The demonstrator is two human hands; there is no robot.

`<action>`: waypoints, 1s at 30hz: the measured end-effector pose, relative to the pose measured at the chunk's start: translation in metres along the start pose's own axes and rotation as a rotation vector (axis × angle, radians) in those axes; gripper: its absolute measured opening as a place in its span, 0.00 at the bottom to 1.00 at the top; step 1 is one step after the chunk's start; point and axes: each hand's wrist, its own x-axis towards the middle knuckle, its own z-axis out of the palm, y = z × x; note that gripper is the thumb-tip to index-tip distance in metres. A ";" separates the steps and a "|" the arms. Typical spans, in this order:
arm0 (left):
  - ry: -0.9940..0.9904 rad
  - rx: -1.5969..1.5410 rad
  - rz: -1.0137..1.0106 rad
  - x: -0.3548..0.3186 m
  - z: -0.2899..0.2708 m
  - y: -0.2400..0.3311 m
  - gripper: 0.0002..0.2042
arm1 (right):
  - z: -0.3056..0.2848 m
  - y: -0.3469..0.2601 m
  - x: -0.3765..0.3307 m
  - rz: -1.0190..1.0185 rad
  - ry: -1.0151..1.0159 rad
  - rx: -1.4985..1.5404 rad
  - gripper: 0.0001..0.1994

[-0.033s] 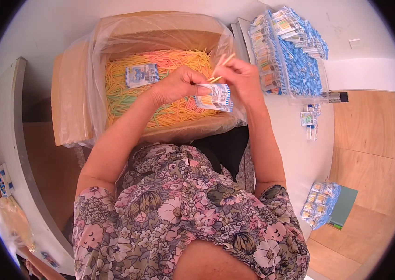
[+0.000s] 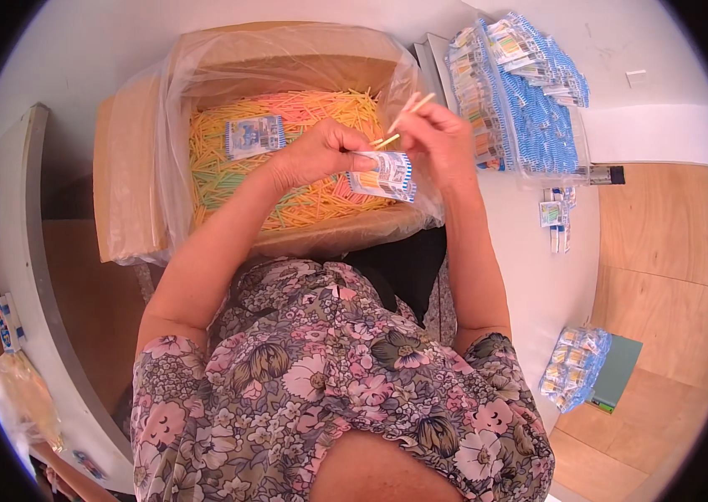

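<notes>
A cardboard box (image 2: 128,176) lined with clear plastic stands in front of me, filled with thin yellow, orange, pink and green sticks (image 2: 304,109). One small blue-and-white packet (image 2: 255,135) lies on top of the sticks. Over the box's right side, my left hand (image 2: 320,155) grips another blue-and-white packet (image 2: 383,176) that shows sticks inside. Just right of it, my right hand (image 2: 442,142) pinches a few pale sticks (image 2: 402,117), whose lower ends meet the packet's top.
A clear tray (image 2: 538,163) heaped with filled blue-and-white packets sits at the back right on the white table (image 2: 538,276). A few loose packets (image 2: 556,219) lie below it. A clear bag of packets (image 2: 576,368) rests on a green item (image 2: 618,376) at the right.
</notes>
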 end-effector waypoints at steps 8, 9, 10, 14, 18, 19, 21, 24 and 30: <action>0.133 0.026 0.045 0.001 0.002 -0.003 0.06 | 0.004 0.026 -0.015 0.131 -0.017 0.202 0.04; 0.120 0.021 0.054 0.002 0.002 -0.004 0.06 | 0.005 0.038 -0.013 0.133 -0.013 0.205 0.04; 0.116 0.021 0.050 0.002 0.004 -0.005 0.06 | 0.004 0.053 -0.008 0.081 -0.056 0.263 0.01; 0.157 -0.073 0.038 0.000 0.005 -0.004 0.07 | 0.008 0.058 -0.005 0.055 -0.079 0.327 0.07; 0.137 -0.169 0.005 0.001 0.004 -0.008 0.06 | 0.005 0.058 -0.003 0.077 -0.117 0.370 0.06; 0.136 -0.170 0.006 0.002 0.004 -0.009 0.06 | 0.003 0.058 -0.004 -0.069 -0.115 0.188 0.06; 0.111 0.057 0.071 0.003 0.003 -0.010 0.05 | 0.003 0.053 -0.007 -0.210 -0.114 0.010 0.05; 0.065 0.220 0.115 0.004 0.003 -0.005 0.04 | 0.003 0.034 -0.012 -0.230 -0.092 -0.205 0.02; 0.135 0.332 0.247 0.003 0.017 -0.002 0.03 | 0.016 0.025 -0.010 0.011 -0.110 -0.106 0.06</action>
